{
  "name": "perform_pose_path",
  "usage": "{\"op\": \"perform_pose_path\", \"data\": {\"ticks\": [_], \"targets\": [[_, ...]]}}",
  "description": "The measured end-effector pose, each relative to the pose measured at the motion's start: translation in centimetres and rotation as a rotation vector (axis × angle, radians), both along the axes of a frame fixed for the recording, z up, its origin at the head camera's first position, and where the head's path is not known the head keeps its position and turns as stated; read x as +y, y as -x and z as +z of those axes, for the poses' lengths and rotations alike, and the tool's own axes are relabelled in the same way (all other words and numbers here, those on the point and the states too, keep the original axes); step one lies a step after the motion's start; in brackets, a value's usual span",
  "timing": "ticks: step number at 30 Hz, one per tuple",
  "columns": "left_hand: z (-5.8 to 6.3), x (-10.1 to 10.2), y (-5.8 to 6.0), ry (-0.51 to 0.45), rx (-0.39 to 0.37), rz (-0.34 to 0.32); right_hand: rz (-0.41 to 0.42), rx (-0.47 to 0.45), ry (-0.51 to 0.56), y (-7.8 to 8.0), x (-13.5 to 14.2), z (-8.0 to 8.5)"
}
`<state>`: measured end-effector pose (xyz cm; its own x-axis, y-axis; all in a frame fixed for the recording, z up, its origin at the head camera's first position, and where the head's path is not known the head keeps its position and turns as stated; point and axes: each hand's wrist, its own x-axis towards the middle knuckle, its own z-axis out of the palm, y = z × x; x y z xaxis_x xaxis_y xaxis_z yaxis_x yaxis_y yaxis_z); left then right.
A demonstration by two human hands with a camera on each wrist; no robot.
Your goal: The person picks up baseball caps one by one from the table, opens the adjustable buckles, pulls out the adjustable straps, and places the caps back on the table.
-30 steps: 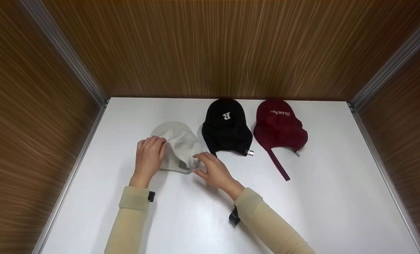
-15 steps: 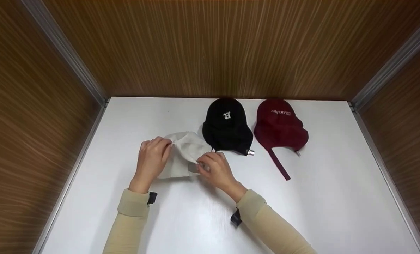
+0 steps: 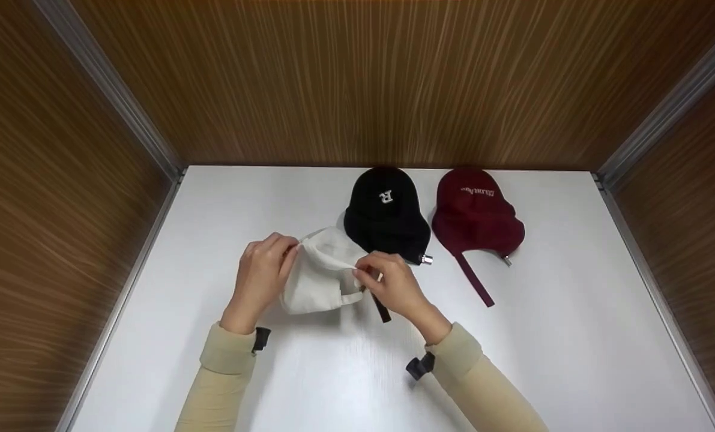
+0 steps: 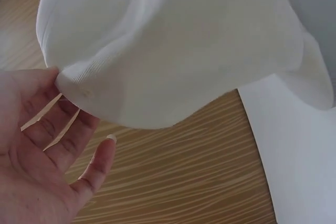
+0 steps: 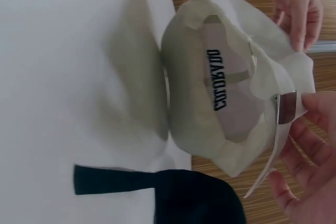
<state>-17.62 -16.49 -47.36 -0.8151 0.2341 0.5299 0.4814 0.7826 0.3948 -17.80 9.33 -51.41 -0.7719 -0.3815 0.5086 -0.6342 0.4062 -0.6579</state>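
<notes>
A cream baseball cap (image 3: pixel 312 294) is held up between both hands over the white table, at the left of the black cap. My left hand (image 3: pixel 261 276) pinches its edge between thumb and fingers; in the left wrist view that hand (image 4: pixel 47 150) has its other fingers spread below the fabric. With the right hand (image 3: pixel 396 285) I pinch the opposite edge. The right wrist view looks into the cap's opening, where dark lettering (image 5: pixel 215 80) shows. There the right hand (image 5: pixel 315 166) grips beside a buckle (image 5: pixel 286 107), and a loose strap (image 5: pixel 265 169) hangs down.
A black cap (image 3: pixel 387 219) with a white R lies right beside the cream one, its strap (image 3: pixel 381 307) pointing toward me. Further right lies a maroon cap (image 3: pixel 477 222), strap extended. Wood-grain panels (image 3: pixel 357 84) enclose the white table (image 3: pixel 543 348) at back and sides.
The cream cap has been lifted, tilted and shifted right, so its strap now shows. My right hand has moved right with its edge; the left hand moved slightly right. The black cap's strap is uncovered.
</notes>
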Motion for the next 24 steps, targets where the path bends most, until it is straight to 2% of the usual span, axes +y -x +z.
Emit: {"op": "perform_pose_path", "data": {"ticks": [5, 11, 14, 18, 21, 24], "targets": [[0.3, 0.1, -0.3, -0.007, 0.023, -0.011, 0.046, -0.057, 0.055, -0.3, 0.3, 1.4], [0.3, 0.4, -0.9, -0.047, 0.048, 0.020, 0.051, -0.082, 0.120, -0.6, 0.4, 2.6], [0.3, 0.6, -1.4, -0.047, 0.096, 0.055, 0.042, -0.099, 0.136, -0.5, 0.4, 3.0], [0.4, 0.9, -2.1, -0.003, 0.196, 0.088, 0.031, -0.125, 0.169, -0.5, 0.3, 3.6], [0.6, 1.1, -2.8, 0.007, 0.250, 0.075, 0.024, -0.126, 0.186, -0.5, 0.3, 4.1], [0.8, 1.3, -3.6, -0.017, 0.263, 0.026, 0.016, -0.131, 0.197, -0.3, 0.2, 4.5]]}}
